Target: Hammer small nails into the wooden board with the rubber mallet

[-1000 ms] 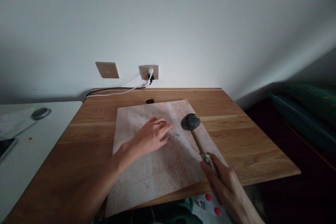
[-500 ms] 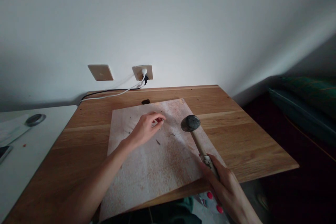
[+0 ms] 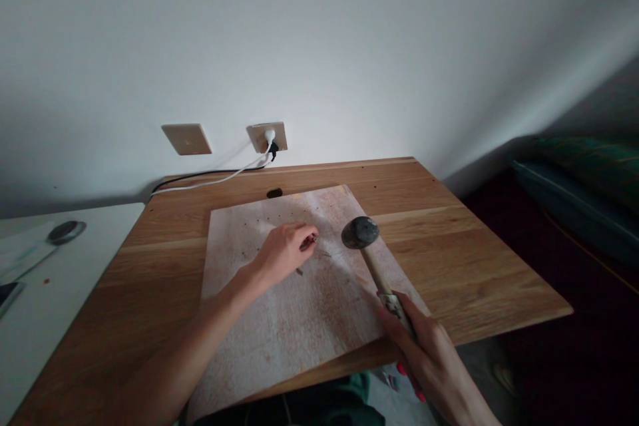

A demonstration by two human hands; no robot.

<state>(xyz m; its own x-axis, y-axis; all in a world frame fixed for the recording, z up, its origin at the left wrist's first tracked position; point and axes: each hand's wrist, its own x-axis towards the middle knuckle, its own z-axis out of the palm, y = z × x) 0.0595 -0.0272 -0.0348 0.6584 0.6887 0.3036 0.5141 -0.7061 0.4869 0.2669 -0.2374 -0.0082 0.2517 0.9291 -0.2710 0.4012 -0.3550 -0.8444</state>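
Observation:
My right hand (image 3: pixel 424 353) grips the wooden handle of a hammer (image 3: pixel 372 259), whose dark round head hovers over a pale board (image 3: pixel 294 319) lying on the wooden desk (image 3: pixel 469 259). My left hand (image 3: pixel 284 251) rests on the board to the left of the hammer head, fingers curled in a pinch around something small and dark at the fingertips that I cannot name. A few small dark nails (image 3: pixel 325 253) lie on the board between the hand and the hammer. Tiny dots mark the board's far part.
A wall socket (image 3: pixel 267 136) with a white plug and cables sits behind the desk, beside a blank plate (image 3: pixel 186 138). A white table (image 3: pixel 44 279) with a round grey object (image 3: pixel 66 231) adjoins on the left. A dark bed edge lies to the right.
My left hand lifted from lying flat on the board, curled into a pinch and shifted slightly left. The hammer stayed almost where it was. The view drifted a little.

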